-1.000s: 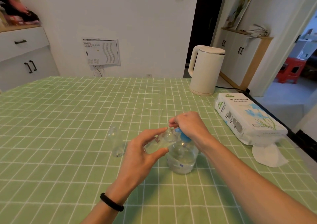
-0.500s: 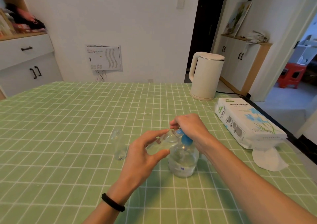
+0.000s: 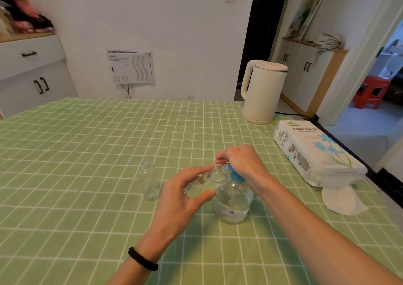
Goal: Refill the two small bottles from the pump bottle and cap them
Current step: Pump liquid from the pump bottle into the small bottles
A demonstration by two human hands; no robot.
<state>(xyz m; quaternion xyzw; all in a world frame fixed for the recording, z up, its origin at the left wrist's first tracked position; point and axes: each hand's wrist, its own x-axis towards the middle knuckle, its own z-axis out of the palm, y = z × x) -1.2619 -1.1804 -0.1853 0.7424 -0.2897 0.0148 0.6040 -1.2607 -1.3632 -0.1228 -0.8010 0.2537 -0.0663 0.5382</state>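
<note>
So the left hand (image 3: pixel 185 197) is pinching a small bottle (image 3: pixel 204 183) between thumb and fingertips. It's clear, thin plastic, and it's being held tilted with its mouth end up against the blue pump head (image 3: pixel 235 175). The right hand (image 3: pixel 238 162) is curling over that pump head from above with its fingers wrapping down around it. Most of the blue plastic is getting covered, so I can't make out the nozzle or exactly where it's meeting the mouth. How full the small bottle is, I can't tell either.

The pump bottle (image 3: pixel 233 204) is standing upright on the surface (image 3: pixel 87 153) right under both hands. It's round and see-through, and it's showing a little label low down.

Counting: two small bottles, one pump bottle. The second small bottle (image 3: pixel 149 182) is standing upright just left of the left hand, not touching it, and it's so transparent it's barely showing against the cloth.

The surface is wearing a green cloth with a white grid. A black band (image 3: pixel 141 260) is sitting round the left wrist. Far right, one smooth cream kettle (image 3: pixel 261 92) is standing. Nearer than that, one soft plastic-wrapped tissue pack (image 3: pixel 314 153) is lying flat, with one loose white tissue (image 3: pixel 342 199) at its near end. Both forearms are getting cut off by the bottom edge.
</note>
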